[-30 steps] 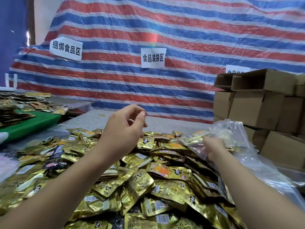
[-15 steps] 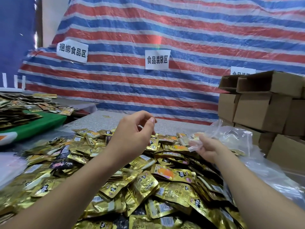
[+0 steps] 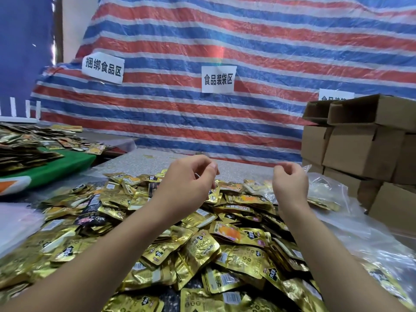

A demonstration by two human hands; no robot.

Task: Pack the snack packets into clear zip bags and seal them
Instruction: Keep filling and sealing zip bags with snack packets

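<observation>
Left hand [image 3: 188,181] and right hand [image 3: 290,184] now raised level — fingers curled, pinching a barely visible clear zip bag [image 3: 324,190]; it's lifted off the snack packets [image 3: 202,246] — likely being opened.

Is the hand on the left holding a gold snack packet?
No, the left hand hovers above the gold snack packets, fingers curled, holding none.
</observation>
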